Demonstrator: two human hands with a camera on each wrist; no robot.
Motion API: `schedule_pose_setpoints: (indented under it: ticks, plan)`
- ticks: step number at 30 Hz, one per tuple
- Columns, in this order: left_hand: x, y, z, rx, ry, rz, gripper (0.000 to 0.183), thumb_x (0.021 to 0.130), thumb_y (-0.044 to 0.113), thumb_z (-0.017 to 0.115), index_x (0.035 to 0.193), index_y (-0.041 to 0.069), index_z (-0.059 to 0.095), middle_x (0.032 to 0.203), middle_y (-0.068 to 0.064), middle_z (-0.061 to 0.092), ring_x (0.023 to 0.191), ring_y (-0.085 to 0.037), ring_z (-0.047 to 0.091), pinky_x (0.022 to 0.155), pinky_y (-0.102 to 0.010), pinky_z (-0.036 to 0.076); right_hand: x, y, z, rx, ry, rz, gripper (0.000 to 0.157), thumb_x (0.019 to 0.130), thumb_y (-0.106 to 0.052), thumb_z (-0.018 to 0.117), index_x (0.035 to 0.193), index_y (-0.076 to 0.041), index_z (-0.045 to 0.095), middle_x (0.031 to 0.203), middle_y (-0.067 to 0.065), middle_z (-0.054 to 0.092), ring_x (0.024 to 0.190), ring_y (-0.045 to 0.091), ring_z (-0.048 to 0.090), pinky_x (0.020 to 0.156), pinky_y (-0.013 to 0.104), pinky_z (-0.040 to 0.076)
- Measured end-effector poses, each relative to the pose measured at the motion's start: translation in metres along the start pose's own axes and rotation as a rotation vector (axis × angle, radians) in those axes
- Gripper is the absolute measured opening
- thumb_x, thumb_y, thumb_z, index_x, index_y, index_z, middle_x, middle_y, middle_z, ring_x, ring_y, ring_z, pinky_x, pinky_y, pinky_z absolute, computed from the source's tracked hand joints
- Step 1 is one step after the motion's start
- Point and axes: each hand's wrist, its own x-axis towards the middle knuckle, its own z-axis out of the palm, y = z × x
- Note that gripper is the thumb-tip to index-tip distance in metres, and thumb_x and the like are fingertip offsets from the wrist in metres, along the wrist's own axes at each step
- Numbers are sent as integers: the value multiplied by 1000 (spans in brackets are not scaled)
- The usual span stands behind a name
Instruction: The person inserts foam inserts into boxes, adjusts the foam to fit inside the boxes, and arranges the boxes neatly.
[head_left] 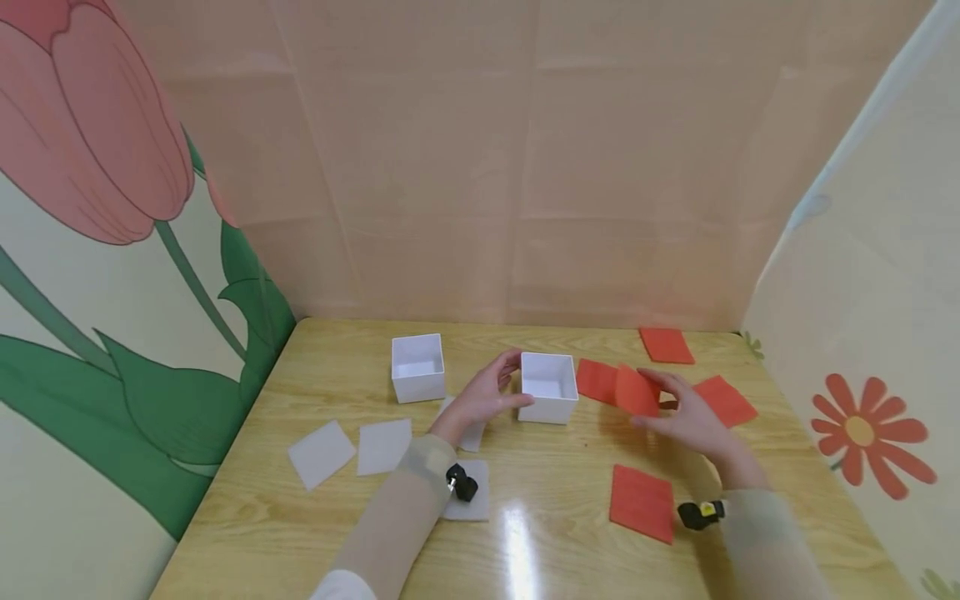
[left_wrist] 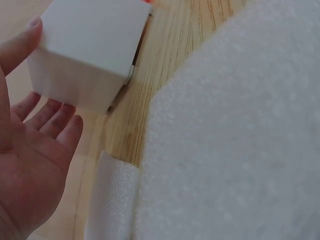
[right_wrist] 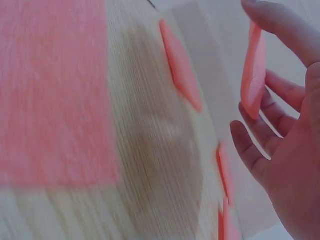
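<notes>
My left hand (head_left: 483, 396) holds a white open-topped box (head_left: 550, 408) at its left side, thumb on the near face and fingers toward the back. In the left wrist view, thumb and fingertips meet two sides of that box (left_wrist: 85, 60). My right hand (head_left: 686, 417) pinches a thin red foam square (head_left: 637, 392) between thumb and fingers, raised off the table and tilted. It appears edge-on as a red foam square (right_wrist: 253, 72) in the right wrist view. Just behind it lies another red square (head_left: 596, 381), to the right of the box.
A second white box (head_left: 418, 383) stands to the left. Several white foam squares lie left of centre, one of them (head_left: 321, 454) farthest left. More red squares lie on the right: one at the back (head_left: 667, 345), one beside my right hand (head_left: 727, 402), one nearer (head_left: 642, 503).
</notes>
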Motion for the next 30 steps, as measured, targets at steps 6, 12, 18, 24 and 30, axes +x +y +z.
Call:
schedule_pose_setpoints:
  ticks: [6, 12, 18, 24, 30]
  plan:
    - [0, 1, 0, 3, -3, 1, 89, 92, 14, 87, 164, 9, 35, 162, -11, 48, 152, -24, 43, 126, -34, 33, 6, -13, 9, 49, -6, -5, 92, 91, -39, 88, 166, -19, 38, 166, 16, 37, 139, 42, 40, 111, 67, 45]
    - [0, 0, 1, -3, 3, -5, 89, 92, 12, 87, 164, 10, 35, 162, -11, 48, 152, -23, 43, 126, -33, 33, 10, -22, 16, 35, -18, 25, 97, 87, -51, 88, 167, -28, 37, 167, 10, 35, 141, 44, 42, 109, 68, 47]
    - [0, 0, 0, -12, -1, 3, 90, 92, 10, 86, 165, 8, 34, 163, -16, 46, 152, -26, 42, 126, -36, 33, 12, -24, 25, 64, 6, 4, 100, 86, -52, 88, 168, -27, 36, 168, 11, 36, 140, 43, 45, 110, 68, 47]
    - [-1, 2, -1, -3, -13, -3, 91, 93, 13, 86, 166, 8, 32, 163, -15, 45, 153, -26, 41, 127, -37, 32, 16, -20, 36, 156, 55, -63, 93, 91, -30, 90, 167, -20, 38, 167, 9, 39, 146, 37, 41, 112, 65, 45]
    - [-1, 2, 0, 7, -21, -10, 92, 93, 16, 86, 166, 8, 32, 164, -13, 45, 153, -28, 41, 127, -39, 32, 16, -21, 42, 185, 89, -96, 92, 91, -22, 89, 166, -17, 38, 167, 6, 41, 147, 33, 41, 111, 64, 47]
